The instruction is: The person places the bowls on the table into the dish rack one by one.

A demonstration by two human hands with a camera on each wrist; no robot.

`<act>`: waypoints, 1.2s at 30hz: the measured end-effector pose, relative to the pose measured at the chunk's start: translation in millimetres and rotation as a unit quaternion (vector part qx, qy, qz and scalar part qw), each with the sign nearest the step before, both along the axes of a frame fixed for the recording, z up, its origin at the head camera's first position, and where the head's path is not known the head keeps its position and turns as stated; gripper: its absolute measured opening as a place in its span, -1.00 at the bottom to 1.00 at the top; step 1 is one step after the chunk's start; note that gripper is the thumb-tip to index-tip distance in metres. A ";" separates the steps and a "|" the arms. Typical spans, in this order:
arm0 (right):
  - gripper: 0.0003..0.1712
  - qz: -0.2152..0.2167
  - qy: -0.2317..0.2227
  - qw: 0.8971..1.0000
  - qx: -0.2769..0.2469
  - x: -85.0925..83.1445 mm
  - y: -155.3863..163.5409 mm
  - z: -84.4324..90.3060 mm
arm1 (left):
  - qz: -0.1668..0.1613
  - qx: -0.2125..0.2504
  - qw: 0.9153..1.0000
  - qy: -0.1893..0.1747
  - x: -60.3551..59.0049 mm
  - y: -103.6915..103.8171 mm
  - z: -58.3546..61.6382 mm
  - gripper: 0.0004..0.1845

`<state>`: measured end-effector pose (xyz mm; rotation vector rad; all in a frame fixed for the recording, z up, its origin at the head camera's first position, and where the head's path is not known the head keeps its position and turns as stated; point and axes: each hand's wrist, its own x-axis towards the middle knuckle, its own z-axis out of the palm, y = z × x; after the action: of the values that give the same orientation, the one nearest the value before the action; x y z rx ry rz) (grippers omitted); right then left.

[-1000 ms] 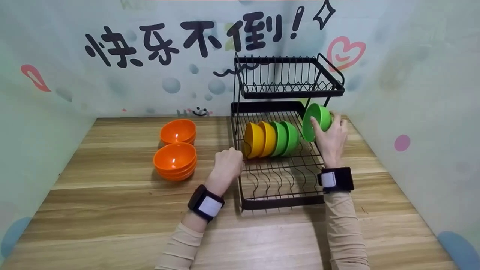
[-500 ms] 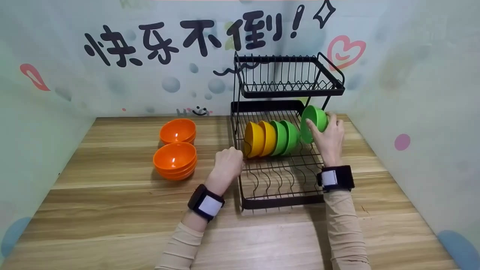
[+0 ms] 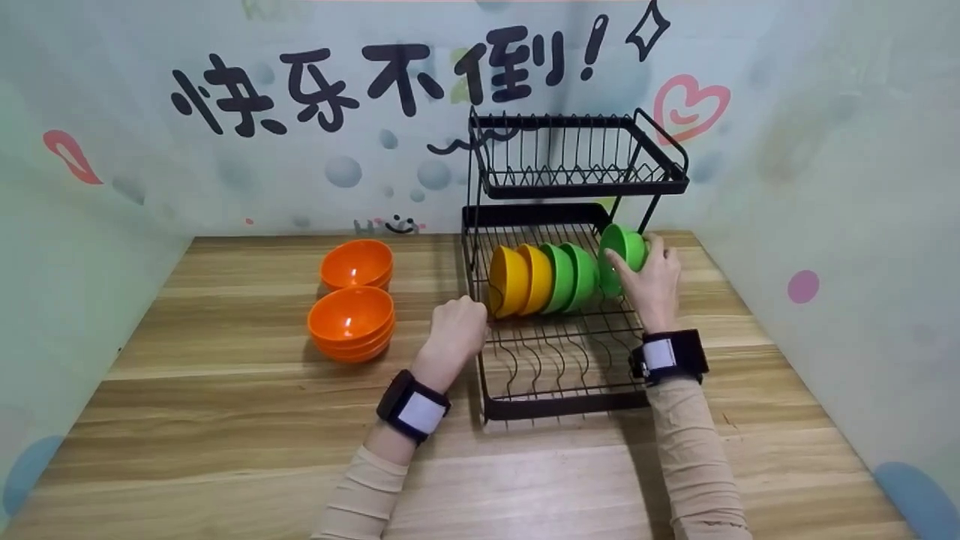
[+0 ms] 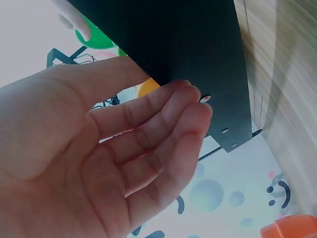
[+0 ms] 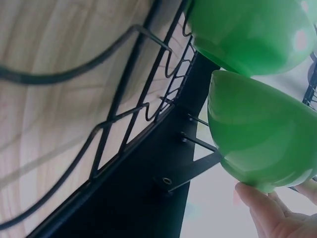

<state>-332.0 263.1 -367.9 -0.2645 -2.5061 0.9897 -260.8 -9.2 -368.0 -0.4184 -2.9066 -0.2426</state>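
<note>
My right hand (image 3: 655, 285) holds a green bowl (image 3: 631, 247) tipped on its side at the right end of the lower tier of a black two-tier dish rack (image 3: 566, 407). In the right wrist view, the held bowl (image 5: 262, 131) overlaps another green bowl (image 5: 252, 34), with the fingers at its base. Standing on edge in a row to its left are two green bowls (image 3: 581, 277) and two yellow bowls (image 3: 508, 280). My left hand (image 3: 459, 326) grips the rack's left side; its fingers (image 4: 190, 116) lie on the black side panel (image 4: 213, 54) in the left wrist view.
Two stacks of orange bowls stand left of the rack, a front stack (image 3: 350, 322) and a back stack (image 3: 356, 262). Above the lower tier is the rack's upper tier (image 3: 585, 187). Printed walls (image 3: 300, 180) close off the wooden table (image 3: 225, 450) behind and at both sides.
My right hand has brought the green bowl down and slightly left, closer to the row in the rack. The left hand has stayed in place on the rack.
</note>
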 end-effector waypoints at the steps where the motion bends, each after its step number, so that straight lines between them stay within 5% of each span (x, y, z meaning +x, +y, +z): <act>1: -0.11 0.002 -0.003 1.000 0.003 -0.8 -0.3 -0.3 | 0.001 0.000 1.000 0.000 -0.2 -0.1 -0.2 -0.83; 15: -0.17 0.032 -0.005 0.998 0.062 -7.0 -3.7 -11.1 | -0.007 -0.002 1.000 0.028 1.6 -1.3 -1.6 -0.84; 36: -0.08 0.056 -0.042 0.996 0.061 -10.6 -6.4 -17.1 | -0.010 0.009 1.000 0.021 -0.9 -3.0 -3.5 -0.84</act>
<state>-342.6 256.7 -385.0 -0.1318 -2.6712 0.8805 -261.7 -12.3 -371.6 -0.4456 -2.8584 -0.2590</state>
